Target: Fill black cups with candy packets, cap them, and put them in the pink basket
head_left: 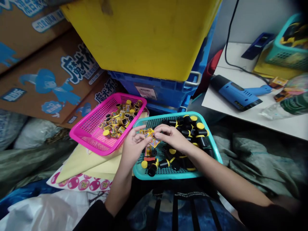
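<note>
The turquoise basket (168, 177) carries yellow-capped black containers (202, 141); the pink basket (88, 143) carries small yellow-labelled pots (121, 120). On the white surface (252, 118) lie a blue heat gun (234, 93) and a plastic bottle (290, 106).

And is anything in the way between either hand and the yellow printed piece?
Nothing visible is: the left hand and right hand hold the yellow printed piece between them, over the teal basket.

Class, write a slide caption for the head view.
Left hand and right hand hold yellow printed pieces over a teal basket.
</note>
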Demonstrator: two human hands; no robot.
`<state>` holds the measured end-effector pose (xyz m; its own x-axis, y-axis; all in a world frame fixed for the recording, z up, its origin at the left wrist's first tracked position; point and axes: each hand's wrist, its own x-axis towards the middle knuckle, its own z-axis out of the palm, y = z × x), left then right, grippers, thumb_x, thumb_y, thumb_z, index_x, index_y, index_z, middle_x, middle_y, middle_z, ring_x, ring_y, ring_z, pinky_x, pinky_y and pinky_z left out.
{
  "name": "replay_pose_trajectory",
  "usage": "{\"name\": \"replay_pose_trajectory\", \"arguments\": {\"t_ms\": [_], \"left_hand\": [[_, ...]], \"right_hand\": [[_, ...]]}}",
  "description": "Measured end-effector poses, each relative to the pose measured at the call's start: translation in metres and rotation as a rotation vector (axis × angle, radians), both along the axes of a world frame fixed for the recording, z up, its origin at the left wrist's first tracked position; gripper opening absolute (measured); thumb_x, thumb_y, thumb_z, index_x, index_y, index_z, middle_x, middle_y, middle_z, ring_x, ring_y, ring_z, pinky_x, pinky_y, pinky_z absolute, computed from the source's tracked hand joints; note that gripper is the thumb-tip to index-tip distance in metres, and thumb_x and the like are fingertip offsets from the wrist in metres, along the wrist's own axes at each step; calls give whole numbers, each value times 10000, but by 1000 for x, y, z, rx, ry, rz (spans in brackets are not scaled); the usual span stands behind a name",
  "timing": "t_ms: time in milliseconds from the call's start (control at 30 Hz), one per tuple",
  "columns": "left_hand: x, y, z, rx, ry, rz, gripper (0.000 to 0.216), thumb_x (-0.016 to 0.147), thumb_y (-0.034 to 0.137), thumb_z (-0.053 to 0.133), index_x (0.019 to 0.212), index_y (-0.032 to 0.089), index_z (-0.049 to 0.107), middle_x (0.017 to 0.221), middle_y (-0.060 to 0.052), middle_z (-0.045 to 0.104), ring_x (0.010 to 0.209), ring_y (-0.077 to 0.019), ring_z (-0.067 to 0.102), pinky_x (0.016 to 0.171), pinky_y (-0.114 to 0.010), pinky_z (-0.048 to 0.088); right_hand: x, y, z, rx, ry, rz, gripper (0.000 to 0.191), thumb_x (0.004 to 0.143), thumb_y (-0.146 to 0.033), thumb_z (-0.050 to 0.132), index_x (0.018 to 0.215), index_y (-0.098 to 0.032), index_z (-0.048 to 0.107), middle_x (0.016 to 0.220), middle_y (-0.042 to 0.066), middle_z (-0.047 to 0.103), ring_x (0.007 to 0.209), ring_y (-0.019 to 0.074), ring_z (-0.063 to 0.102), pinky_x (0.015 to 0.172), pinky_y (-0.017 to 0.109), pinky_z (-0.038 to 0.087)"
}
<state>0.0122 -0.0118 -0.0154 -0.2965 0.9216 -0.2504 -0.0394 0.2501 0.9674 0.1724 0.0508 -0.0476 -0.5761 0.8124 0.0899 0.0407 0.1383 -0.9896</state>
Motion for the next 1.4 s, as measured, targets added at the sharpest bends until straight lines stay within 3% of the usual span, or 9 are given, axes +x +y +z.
{"name": "replay_pose_trajectory", "arguments": {"t_ms": [200,333,467,600,733,833,1000,1100,1400], "left_hand": [[15,6,-8,34,-37,17,512,605,248,784,1070,177,580,654,42,640,599,-112,641,594,-240,547],[11,8,-18,81,-9,143,263,645,292,763,840,148,661,776,-30,711,590,-103,635,569,-230,535],[2,9,-18,82,79,232,268,662,331,750,860,153,719,825,-43,739,593,-114,640,591,-252,544],[0,7,-16,60,138,224,298,658,354,746,880,155,746,799,-42,744,588,-138,649,611,-291,561],[-6,1,-21,69,128,162,305,673,360,740,914,174,751,888,-54,748,710,-165,680,694,-307,567],[-12,-1,-27,60,64,183,328,662,349,757,943,180,744,986,-78,742,861,-202,689,733,-303,562],[-21,-1,-34,40,1,177,355,671,391,748,961,186,739,998,-82,741,737,-169,688,641,-279,557],[-23,-1,-34,46,18,136,339,669,371,754,955,190,740,997,-78,742,819,-182,693,725,-290,553],[-22,-3,-28,10,96,77,288,686,377,738,905,190,750,974,-78,747,947,-226,682,914,-379,498]], "right_hand": [[-6,2,-3,-130,-25,-217,368,765,-495,637,615,-170,553,656,-7,567,678,131,534,682,278,430],[-1,4,-13,15,-87,-149,327,875,-449,490,727,-190,624,765,16,674,783,148,611,715,283,480],[-11,-6,-41,94,-53,-58,368,881,-371,421,590,-272,622,634,-27,697,758,72,669,616,164,483],[-39,-25,-70,117,80,-46,412,851,-346,429,473,-230,545,587,-41,709,670,20,687,536,75,423],[-62,-29,-81,86,78,-73,420,825,-326,499,422,-204,487,599,-33,723,687,34,699,519,41,391],[-70,-23,-82,56,129,-68,405,798,-304,559,414,-207,470,628,-29,732,731,62,707,523,45,403],[-68,-16,-80,41,161,-21,393,793,-333,554,420,-222,496,644,-48,734,745,77,711,543,64,436],[-57,-10,-74,-8,164,-25,379,804,-353,523,447,-230,529,683,-49,743,726,60,708,531,59,432],[10,29,-27,-287,329,10,162,795,-286,563,755,-365,699,741,-39,749,781,118,707,548,178,517]]}}
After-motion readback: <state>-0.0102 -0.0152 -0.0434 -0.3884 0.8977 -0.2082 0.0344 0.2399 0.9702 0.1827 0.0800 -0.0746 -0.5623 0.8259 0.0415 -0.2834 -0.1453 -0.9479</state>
